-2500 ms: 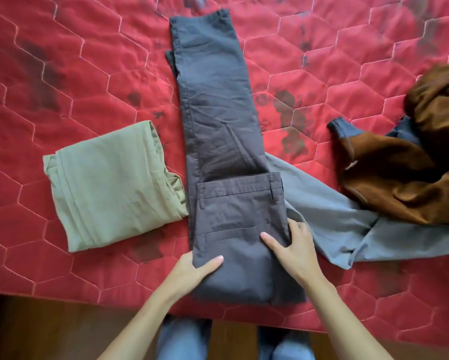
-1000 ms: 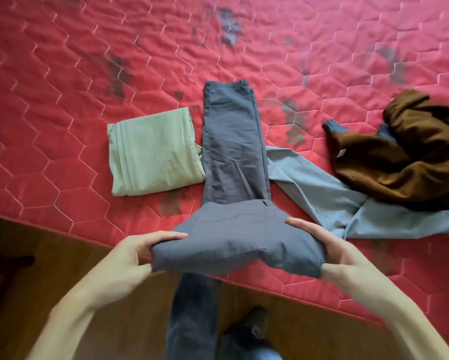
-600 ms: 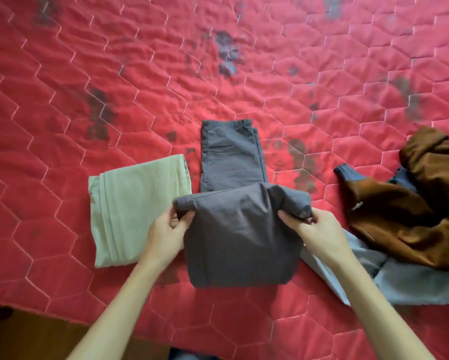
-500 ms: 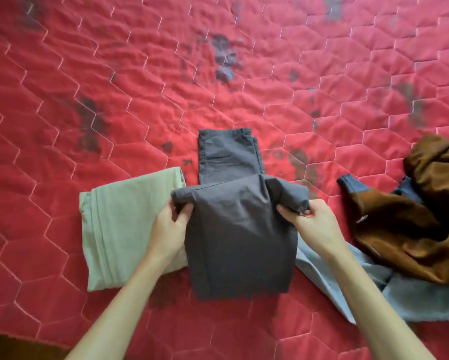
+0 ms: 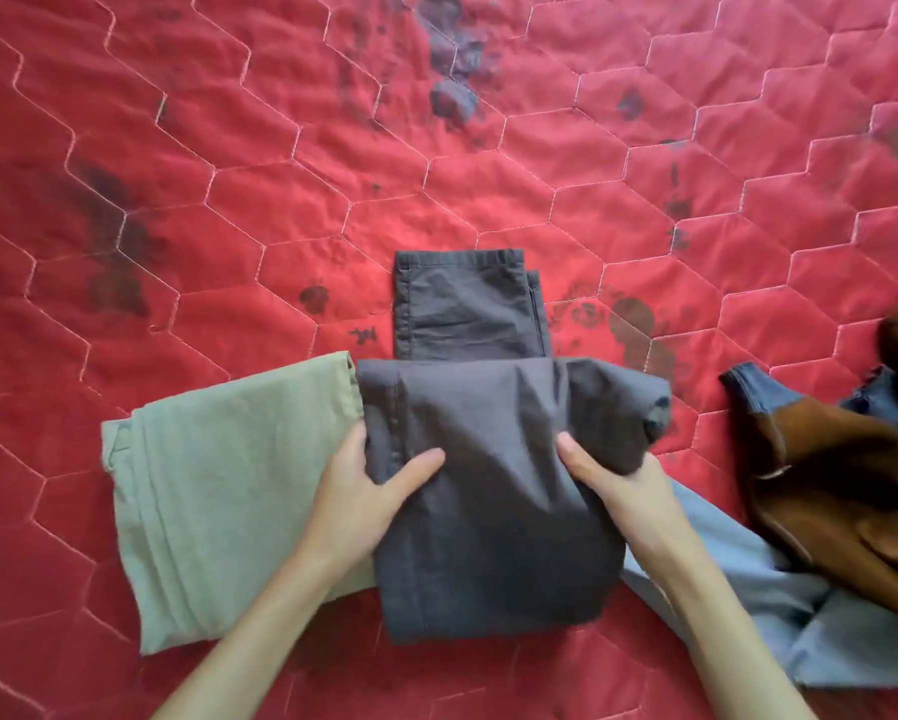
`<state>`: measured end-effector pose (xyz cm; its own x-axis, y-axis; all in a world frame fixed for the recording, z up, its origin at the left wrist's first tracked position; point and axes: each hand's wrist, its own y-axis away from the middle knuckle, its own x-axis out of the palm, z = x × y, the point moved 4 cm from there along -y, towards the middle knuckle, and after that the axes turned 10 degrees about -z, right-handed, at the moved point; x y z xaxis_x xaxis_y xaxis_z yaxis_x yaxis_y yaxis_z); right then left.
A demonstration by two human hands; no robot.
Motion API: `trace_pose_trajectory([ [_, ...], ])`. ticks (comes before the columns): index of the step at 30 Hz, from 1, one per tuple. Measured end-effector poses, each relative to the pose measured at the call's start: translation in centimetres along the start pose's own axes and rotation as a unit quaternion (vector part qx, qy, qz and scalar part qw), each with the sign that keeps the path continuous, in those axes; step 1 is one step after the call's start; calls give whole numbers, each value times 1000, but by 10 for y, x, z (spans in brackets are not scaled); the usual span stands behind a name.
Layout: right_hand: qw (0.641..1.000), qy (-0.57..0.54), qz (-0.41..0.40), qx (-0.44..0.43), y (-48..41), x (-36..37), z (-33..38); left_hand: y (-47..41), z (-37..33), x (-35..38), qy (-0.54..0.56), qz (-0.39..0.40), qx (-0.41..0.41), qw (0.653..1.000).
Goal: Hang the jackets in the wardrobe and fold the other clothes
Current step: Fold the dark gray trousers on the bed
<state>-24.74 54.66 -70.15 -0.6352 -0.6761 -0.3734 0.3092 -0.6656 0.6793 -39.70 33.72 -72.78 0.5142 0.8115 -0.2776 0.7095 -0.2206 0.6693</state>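
Bed: a red quilted bedspread (image 5: 228, 148) stitched in pale hexagons, with dark blotches scattered over it, carries all the clothes.

Task item: the dark grey cloth trousers (image 5: 488, 511) lie in the middle of the bedspread, folded over on themselves into a thick rectangular bundle. The hemmed leg ends stick out flat from under the bundle's far edge.

Left hand: the left hand (image 5: 368, 491) grips the bundle's left edge. Its thumb lies on top of the cloth and its fingers (image 5: 355, 441) run along the side, partly tucked beneath.

Right hand: the right hand (image 5: 628, 491) grips the bundle's right side with the thumb on top and the other fingers hidden under a rolled lump of grey cloth that bulges out to the right.

Left neighbour: a pale green folded cloth garment (image 5: 218, 501) lies flat just beside the trousers, touching their left edge. The left forearm crosses over its near right corner.

Right neighbours: a light blue cloth garment (image 5: 748, 589) spreads out unfolded from under the trousers' right side. A crumpled brown jacket with a blue cuff (image 5: 826, 485) lies on top of it at the right edge of the view.
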Motion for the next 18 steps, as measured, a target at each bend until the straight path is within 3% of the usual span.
trace_pose_trajectory([
  [4, 990, 34, 102, 95, 64, -24, -53, 79, 52, -4, 21, 39, -55, 998],
  [8, 977, 96, 107, 158, 88, -28, -109, 113, 109, 1, -25, 55, -95, 994],
  [15, 999, 7, -28, 24, 58, -26, -80, 87, 79, 2, 6, -55, -8, 998],
  [18, 998, 39, -48, 11, 30, -19, -71, 65, 69, 7, -69, -79, 24, 994],
])
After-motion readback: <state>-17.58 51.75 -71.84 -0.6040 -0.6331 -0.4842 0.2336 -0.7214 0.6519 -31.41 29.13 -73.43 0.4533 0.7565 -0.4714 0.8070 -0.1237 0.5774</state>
